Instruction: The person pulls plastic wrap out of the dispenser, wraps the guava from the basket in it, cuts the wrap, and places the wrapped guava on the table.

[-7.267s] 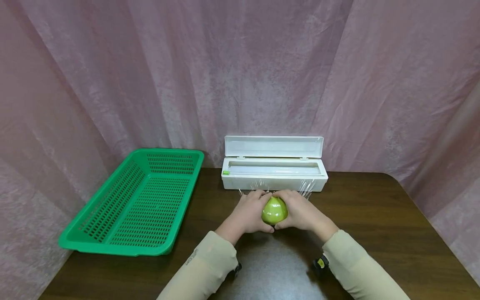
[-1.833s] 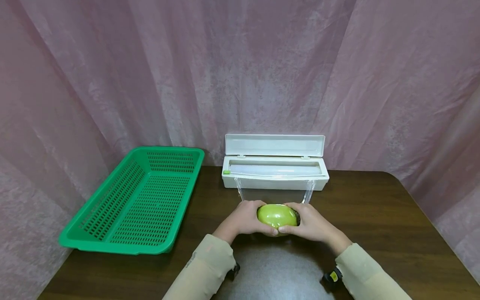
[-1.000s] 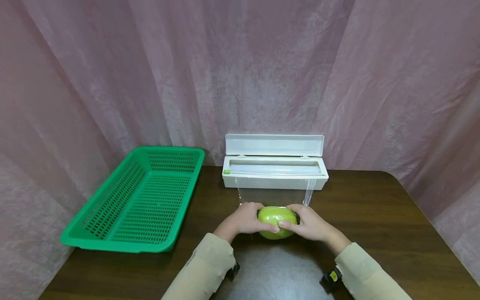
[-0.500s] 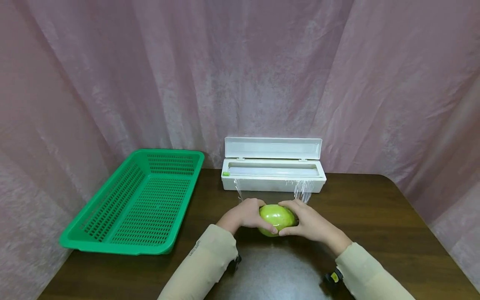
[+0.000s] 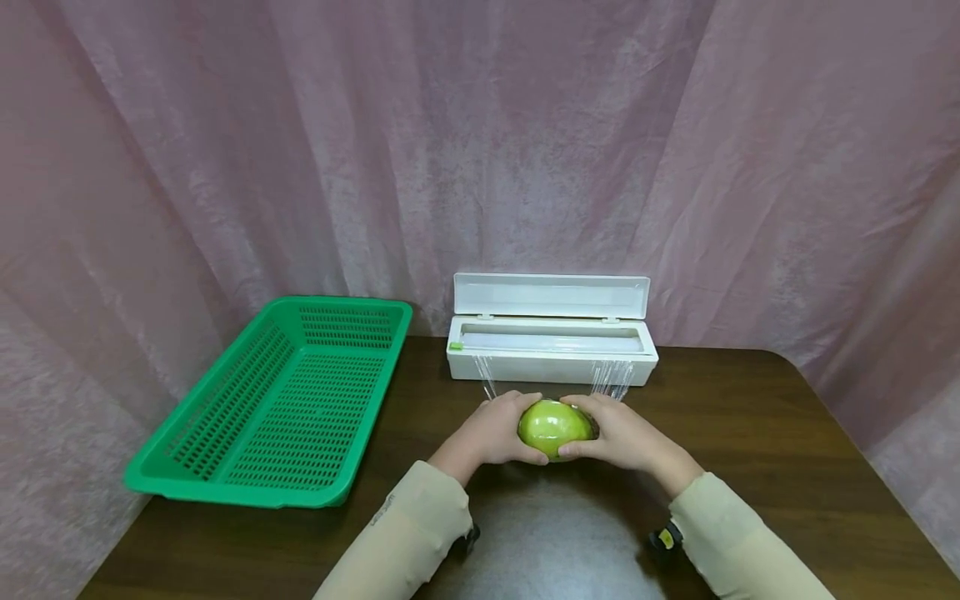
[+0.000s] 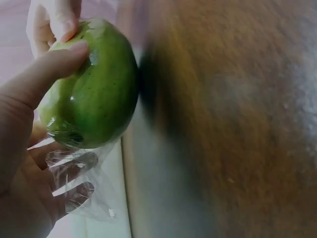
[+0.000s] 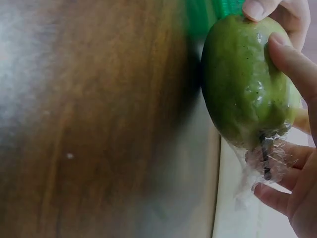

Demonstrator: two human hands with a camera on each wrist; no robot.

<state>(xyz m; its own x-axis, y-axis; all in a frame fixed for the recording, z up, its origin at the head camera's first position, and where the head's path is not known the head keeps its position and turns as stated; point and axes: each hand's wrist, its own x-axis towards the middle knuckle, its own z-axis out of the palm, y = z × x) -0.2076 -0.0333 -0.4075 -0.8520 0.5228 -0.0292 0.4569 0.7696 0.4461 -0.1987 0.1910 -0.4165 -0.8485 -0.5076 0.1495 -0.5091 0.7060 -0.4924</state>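
A green pear (image 5: pixel 551 428) wrapped in clear cling film is held between both hands, in front of the white film dispenser (image 5: pixel 551 368). My left hand (image 5: pixel 497 429) grips its left end, thumb on the near side. Opposite, my right hand (image 5: pixel 618 432) grips the right end, thumb tip close to the left one. Loose cling film (image 6: pixel 99 206) hangs over the left fingers in the left wrist view. The right wrist view shows a dark stem (image 7: pixel 266 158) under crumpled film by the right fingers. Film strands (image 5: pixel 613 377) run from the dispenser's front to the hands.
The dispenser's lid (image 5: pixel 551 296) stands up, with a film roll (image 5: pixel 551 342) inside. A green slotted basket (image 5: pixel 232 494) is at the left of the dark wooden table (image 5: pixel 757 433). Pink curtain (image 5: pixel 555 133) hangs behind.
Over the last second the pear and both hands have moved slightly toward the dispenser and turned the pear. The film, earlier a stretched sheet, is now gathered in strands at both sides.
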